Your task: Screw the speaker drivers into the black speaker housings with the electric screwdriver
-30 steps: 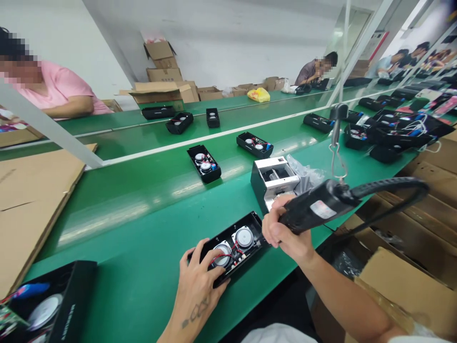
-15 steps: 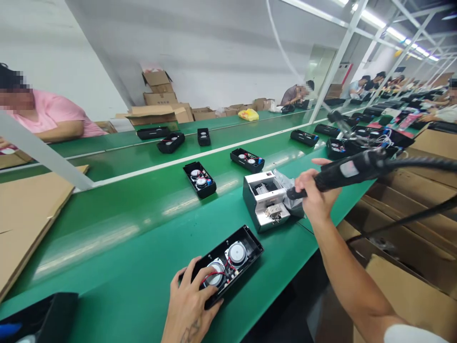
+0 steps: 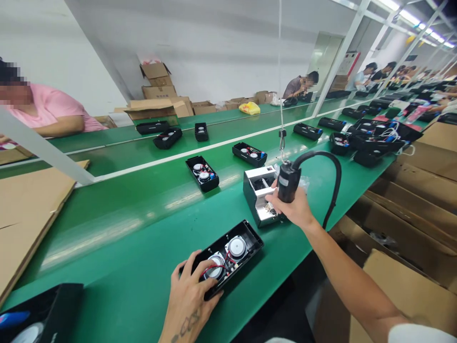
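Observation:
My left hand (image 3: 194,288) is closed around the near end of an open black speaker housing (image 3: 246,257) lying slanted on the green bench. Two round silver speakers, red wires and a small board show inside it. My right hand (image 3: 294,205) grips a black electric screwdriver (image 3: 288,183), upright and hanging from a cord, with a thick black cable curving off it. Its bit end is hidden behind my fingers. It is over the front right of a grey metal screw feeder (image 3: 253,202); whether the bit touches the feeder I cannot tell.
More black speaker housings (image 3: 202,174) sit along the green bench (image 3: 124,267), one at the near left (image 3: 53,309) and a pile (image 3: 382,136) at right. Cardboard boxes (image 3: 396,214) stand below on the right. A co-worker (image 3: 60,112) in pink sits across at left.
My right hand has moved left and turned the electric screwdriver from a slant to upright, over the screw feeder. My left hand and its speaker housing have stayed nearly in place.

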